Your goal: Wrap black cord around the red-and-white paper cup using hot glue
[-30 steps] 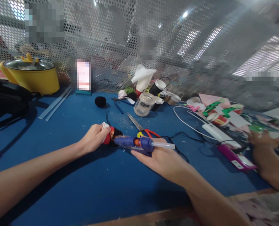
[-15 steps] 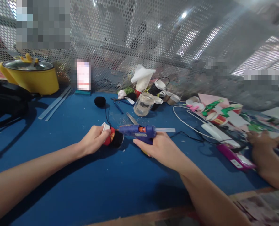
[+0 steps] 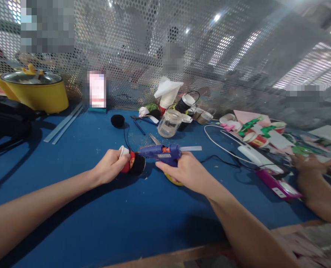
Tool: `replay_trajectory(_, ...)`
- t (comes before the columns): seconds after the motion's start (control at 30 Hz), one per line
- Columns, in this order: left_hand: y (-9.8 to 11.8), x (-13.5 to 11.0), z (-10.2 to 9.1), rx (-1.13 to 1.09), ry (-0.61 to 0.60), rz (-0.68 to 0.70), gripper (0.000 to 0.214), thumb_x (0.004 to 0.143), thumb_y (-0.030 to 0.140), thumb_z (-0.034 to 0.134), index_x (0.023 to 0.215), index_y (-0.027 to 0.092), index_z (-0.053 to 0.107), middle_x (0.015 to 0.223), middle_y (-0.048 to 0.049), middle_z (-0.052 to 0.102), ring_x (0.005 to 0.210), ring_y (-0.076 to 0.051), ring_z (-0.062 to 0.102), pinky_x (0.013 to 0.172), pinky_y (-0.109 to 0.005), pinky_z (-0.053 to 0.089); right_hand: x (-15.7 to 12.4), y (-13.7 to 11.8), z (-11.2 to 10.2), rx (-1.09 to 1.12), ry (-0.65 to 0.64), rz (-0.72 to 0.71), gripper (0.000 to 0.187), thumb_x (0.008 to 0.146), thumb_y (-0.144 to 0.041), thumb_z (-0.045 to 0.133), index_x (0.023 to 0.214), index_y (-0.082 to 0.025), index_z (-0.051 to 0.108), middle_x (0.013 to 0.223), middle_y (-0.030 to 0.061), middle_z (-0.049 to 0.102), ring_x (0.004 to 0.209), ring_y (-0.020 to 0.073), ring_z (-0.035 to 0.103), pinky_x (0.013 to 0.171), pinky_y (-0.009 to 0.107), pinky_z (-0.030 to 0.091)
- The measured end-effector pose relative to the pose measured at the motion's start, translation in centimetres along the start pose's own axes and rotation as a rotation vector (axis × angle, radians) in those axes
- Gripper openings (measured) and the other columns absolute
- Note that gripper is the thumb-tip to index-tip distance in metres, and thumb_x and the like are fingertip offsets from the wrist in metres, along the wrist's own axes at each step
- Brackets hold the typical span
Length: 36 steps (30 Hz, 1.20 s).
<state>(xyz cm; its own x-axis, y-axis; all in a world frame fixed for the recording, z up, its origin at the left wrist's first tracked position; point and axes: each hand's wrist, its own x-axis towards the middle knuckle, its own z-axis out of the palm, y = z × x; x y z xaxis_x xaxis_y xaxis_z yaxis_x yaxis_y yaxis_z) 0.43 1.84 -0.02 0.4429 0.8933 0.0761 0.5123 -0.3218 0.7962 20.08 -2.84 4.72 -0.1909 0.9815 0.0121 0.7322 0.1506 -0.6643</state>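
My left hand [image 3: 109,165] is closed around a small red, white and black figure [image 3: 131,163] that rests on the blue table [image 3: 126,223]. My right hand [image 3: 183,169] grips a blue glue gun [image 3: 162,152] with an orange band and a clear glue stick jutting from its back. The gun's nozzle points left, right at the figure's black top. A black yarn strand runs from the figure back to a black pompom [image 3: 117,120].
Scissors [image 3: 155,139], a clear jar [image 3: 169,124], cups and a white cable [image 3: 226,145] lie behind my hands. A yellow pot [image 3: 32,91] stands far left. Another person's hand [image 3: 312,169] works at the right among paper scraps and a magenta tool [image 3: 277,184]. A perforated metal screen backs the table.
My right hand has lifted the glue gun off the table and swung its nozzle up to the figure's black top. My left hand has kept the figure in place.
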Motion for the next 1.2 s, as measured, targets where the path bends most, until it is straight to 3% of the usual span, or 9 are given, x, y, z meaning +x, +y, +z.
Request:
replay_trajectory(0.23,-0.1,0.0,0.0,0.019,0.004,0.018,0.031,0.075,0.031,0.028,0.046,0.017,0.027,0.044,0.0055,0.024,0.041,-0.006,0.024,0.038,-0.02,0.02,0.3,0.1,0.0,-0.012,0.014,-0.023,0.017,0.069,-0.031,0.048,0.063,-0.016,0.053,0.04,-0.004,0.047,0.035,0.0089,0.046,0.044,0.022,0.039)
replay_trajectory(0.57,0.0,0.0,-0.1,0.013,0.009,0.054,0.031,0.076,0.029,0.028,0.047,0.017,0.026,0.046,0.0052,0.025,0.042,-0.006,0.023,0.038,-0.019,0.019,0.7,0.6,0.2,0.081,-0.047,0.045,0.024,0.069,-0.034,0.048,0.053,-0.016,0.047,0.035,-0.0037,0.044,0.032,0.0082,0.043,0.037,0.02,0.037)
replay_trajectory(0.7,0.0,0.0,-0.1,0.021,0.017,0.048,0.031,0.076,0.029,0.027,0.047,0.017,0.025,0.047,0.0051,0.024,0.043,-0.006,0.023,0.039,-0.019,0.019,0.8,1.3,-0.2,0.207,-0.086,0.008,0.029,0.071,-0.035,0.047,0.049,-0.015,0.044,0.037,-0.003,0.045,0.034,0.0072,0.043,0.04,0.02,0.036)
replay_trajectory(0.8,0.0,0.0,0.0,0.028,0.022,0.04,0.031,0.075,0.03,0.028,0.047,0.018,0.025,0.046,0.005,0.024,0.043,-0.006,0.023,0.039,-0.02,0.019,1.0,1.7,-0.7,0.367,-0.07,0.015,0.022,0.069,-0.031,0.051,0.056,-0.015,0.045,0.037,-0.0056,0.043,0.033,0.0054,0.039,0.037,0.018,0.032)
replay_trajectory(1.03,0.1,0.1,-0.1,0.032,0.007,0.044,0.031,0.075,0.031,0.027,0.047,0.018,0.024,0.046,0.0048,0.024,0.043,-0.006,0.022,0.039,-0.02,0.018,2.3,2.8,-2.5,0.697,0.073,0.126,0.018,0.062,-0.027,0.06,0.063,-0.012,0.05,0.05,-0.0031,0.051,0.044,0.0047,0.045,0.044,0.017,0.036)
replay_trajectory(1.2,0.0,0.1,0.0,0.032,0.013,0.048,0.031,0.076,0.032,0.026,0.048,0.018,0.024,0.046,0.005,0.023,0.043,-0.007,0.023,0.04,-0.021,0.019,2.7,3.0,-3.3,0.716,-0.014,0.2,0.021,0.061,-0.03,0.061,0.063,-0.012,0.05,0.05,-0.003,0.05,0.043,0.0047,0.044,0.041,0.017,0.035)
